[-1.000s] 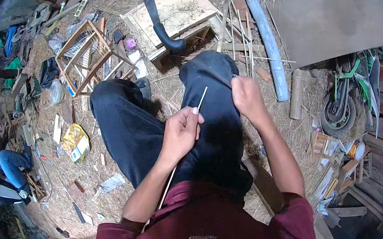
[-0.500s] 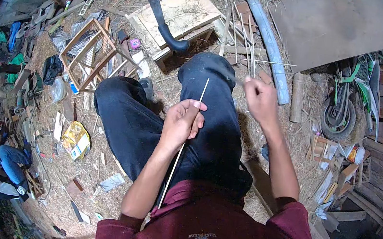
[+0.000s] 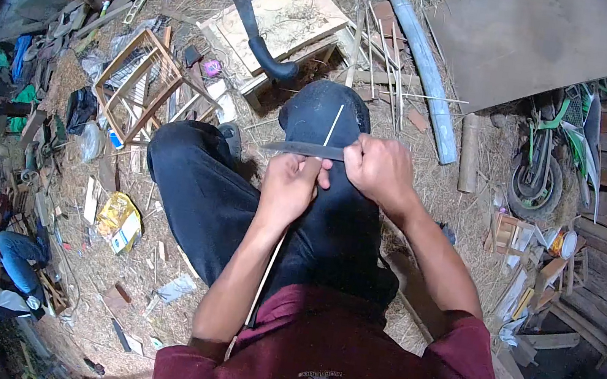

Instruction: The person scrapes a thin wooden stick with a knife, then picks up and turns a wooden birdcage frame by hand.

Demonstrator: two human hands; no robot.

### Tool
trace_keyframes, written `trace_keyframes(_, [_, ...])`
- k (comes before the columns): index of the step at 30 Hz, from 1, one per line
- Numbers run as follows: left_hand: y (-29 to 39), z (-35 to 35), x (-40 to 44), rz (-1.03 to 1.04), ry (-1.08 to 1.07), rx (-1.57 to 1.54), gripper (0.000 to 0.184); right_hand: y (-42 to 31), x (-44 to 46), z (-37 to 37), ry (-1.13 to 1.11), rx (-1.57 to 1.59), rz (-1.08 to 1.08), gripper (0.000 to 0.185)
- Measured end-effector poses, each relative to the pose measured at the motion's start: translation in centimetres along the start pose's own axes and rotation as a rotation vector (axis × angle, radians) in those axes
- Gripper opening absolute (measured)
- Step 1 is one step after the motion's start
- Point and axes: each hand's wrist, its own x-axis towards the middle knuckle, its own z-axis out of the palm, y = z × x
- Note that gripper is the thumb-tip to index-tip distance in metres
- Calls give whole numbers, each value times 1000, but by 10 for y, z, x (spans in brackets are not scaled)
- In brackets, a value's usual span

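Note:
Above my right thigh, my left hand (image 3: pixel 291 188) is closed round a thin pale strip (image 3: pixel 335 125), which runs from near the knee back past my forearm to the shirt. My right hand (image 3: pixel 381 167) grips a knife, its handle hidden in the fist. The dark knife blade (image 3: pixel 309 149) points left and lies across the strip, just above my left thumb. A curved tool with a black handle (image 3: pixel 272 63) rests on a low wooden stand (image 3: pixel 296 16) beyond my knees.
A wooden frame (image 3: pixel 136 91) stands at the left, near a yellow bag (image 3: pixel 119 221). Another person (image 3: pixel 14 259) sits at the far left. A long grey pole (image 3: pixel 426 75), loose strips and a large board (image 3: pixel 537 44) lie ahead. A green motorbike (image 3: pixel 545 156) is at the right.
My right hand has moved out to the right and then back left, bringing the blade across the strip. The strip's free end reaches farther beyond my left hand.

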Motion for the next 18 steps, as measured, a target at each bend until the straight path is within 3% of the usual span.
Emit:
trace_keyframes(4, [0, 3, -6, 68, 24, 160, 22, 9, 4, 5, -34, -11, 27, 36])
trace_keyframes(13, [-22, -8, -43, 21, 7, 63, 25, 17, 5, 15, 16, -15, 64, 38])
trace_keyframes(18, [-3, 4, -3, 200, 103, 293, 26, 5, 2, 5, -58, -6, 22, 38])
